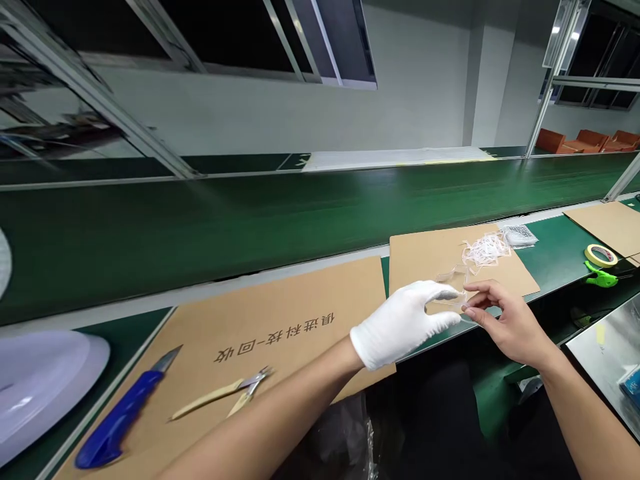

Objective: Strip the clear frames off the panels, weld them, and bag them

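Note:
My left hand [405,325], in a white glove, is closed with thumb and fingers at the near side of a thin clear plastic piece [453,302]. My bare right hand [507,321] pinches the same piece at its right edge between thumb and fingertips. The piece looks like a see-through frame, and its exact shape is hard to make out. Both hands are just above the front part of a cardboard sheet [415,257]. Behind them on that sheet lies a loose heap of thin white strips or frames [487,250], beside a stack of small clear, patterned pieces [520,236].
On a larger cardboard sheet [300,287] at left lie a blue-handled knife [123,420] and cream-handled pliers [220,398]. A pale round plastic cover [45,387] is far left. Yellow tape [601,256] and green scissors [601,275] lie right. A green conveyor belt [300,223] runs behind.

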A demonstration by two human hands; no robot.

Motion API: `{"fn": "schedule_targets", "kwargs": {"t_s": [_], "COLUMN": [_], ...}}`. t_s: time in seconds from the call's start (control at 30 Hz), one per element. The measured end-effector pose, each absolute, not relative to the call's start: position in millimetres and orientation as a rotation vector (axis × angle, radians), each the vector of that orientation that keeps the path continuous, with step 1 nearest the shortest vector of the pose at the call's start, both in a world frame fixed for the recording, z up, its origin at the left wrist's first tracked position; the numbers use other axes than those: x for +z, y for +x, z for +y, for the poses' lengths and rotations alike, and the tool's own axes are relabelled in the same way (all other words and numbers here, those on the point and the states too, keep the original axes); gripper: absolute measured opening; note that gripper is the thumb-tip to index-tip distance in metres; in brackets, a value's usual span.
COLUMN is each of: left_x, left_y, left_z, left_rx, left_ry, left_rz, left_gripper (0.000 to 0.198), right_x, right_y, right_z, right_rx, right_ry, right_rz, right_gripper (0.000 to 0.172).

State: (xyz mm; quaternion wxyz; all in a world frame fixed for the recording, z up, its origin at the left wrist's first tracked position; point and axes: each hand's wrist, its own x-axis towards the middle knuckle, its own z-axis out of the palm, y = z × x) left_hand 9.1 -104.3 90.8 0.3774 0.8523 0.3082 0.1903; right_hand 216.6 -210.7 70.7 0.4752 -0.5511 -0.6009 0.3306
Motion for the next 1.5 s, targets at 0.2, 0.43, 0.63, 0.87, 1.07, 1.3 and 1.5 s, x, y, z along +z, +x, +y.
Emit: {"fn": "schedule_targets", "kwargs": {"t_s": [0.2, 0.43, 0.63, 0.87, 1.07, 1.3, 1.5], "left_x": [84, 76, 70, 32, 12, 28, 48], "left_y": [20, 9, 4, 22, 36, 27, 17], "left_z": [-111, -111, -86, -37, -23, -64, -64], "left_rx": [0.526, 0.475, 0.460, 0.497, 0.484, 0.385, 0.415], "left_ry": [2.067, 1.955, 1.892, 1.989, 1.966, 1.862, 1.606], "left_rz": [0.672, 0.814, 0.929, 0.934, 0.899, 0.896, 0.895], "left_gripper": [0.019, 0.016, 0.018, 0.024, 0.019, 0.019, 0.025], "right_x": [67, 17, -4, -20, -29, -10, 6], "right_y": [211, 218, 228, 223, 219, 234, 247], "right_z": [-213, -218, -205, -170, -159, -149, -154], "right_rx": [0.831, 1.071, 1.045, 0.920, 0.852, 0.960, 0.950], "right_ry": [-1.391, -1.426, -1.503, -1.574, -1.530, -1.408, -1.452], "right_rz": [-1.463, -1.394, -1.270, -1.152, -1.001, -1.044, -1.086], "right_gripper": [0.028, 0.023, 0.034, 0.048, 0.051, 0.043, 0.043]}}
